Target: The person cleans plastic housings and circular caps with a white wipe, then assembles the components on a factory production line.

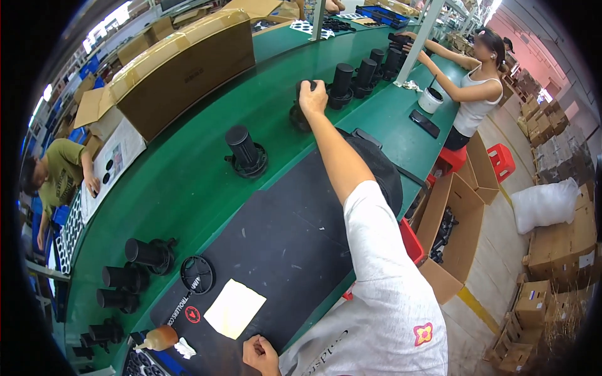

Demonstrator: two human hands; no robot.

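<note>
Though upright, black part (pixel 297 119) under right grip (pixel 312 97)

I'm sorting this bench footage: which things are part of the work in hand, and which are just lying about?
In hand:
right hand gripping a black cylinder part
upright cylinder part
row of cylinder parts
left hand on black mat

Lying about:
phone
white cup
yellow cloth
cardboard box

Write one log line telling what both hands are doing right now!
right hand: stretched out, gripping top of black cylinder part on green belt | left hand: resting at black mat edge, holding nothing
</note>
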